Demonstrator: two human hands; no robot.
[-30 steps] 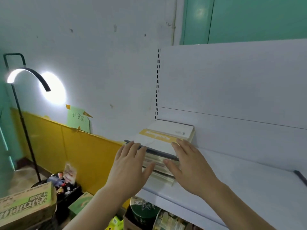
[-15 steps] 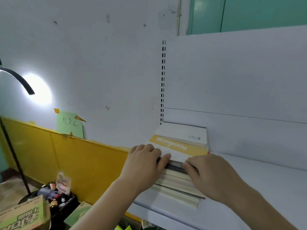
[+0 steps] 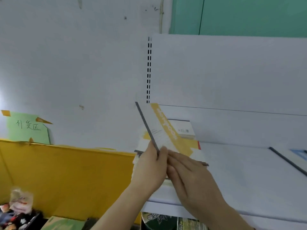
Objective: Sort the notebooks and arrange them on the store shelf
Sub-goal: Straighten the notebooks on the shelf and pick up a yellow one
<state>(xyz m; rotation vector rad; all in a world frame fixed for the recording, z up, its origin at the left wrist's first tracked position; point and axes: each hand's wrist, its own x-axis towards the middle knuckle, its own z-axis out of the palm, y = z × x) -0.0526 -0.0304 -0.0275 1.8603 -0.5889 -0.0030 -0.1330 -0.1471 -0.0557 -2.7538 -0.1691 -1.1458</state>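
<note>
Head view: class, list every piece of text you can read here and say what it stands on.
"利货区", handwritten: green paper sign taped to the wall.
White lettering on the lifted notebook's yellow band: too blurred to read.
Small print on the rear notebook stack: too small.
Packages under the shelf: unreadable.

White wall (image 3: 74,63), yellow lower panel (image 3: 66,176), green door (image 3: 249,15), green note (image 3: 28,128)
</note>
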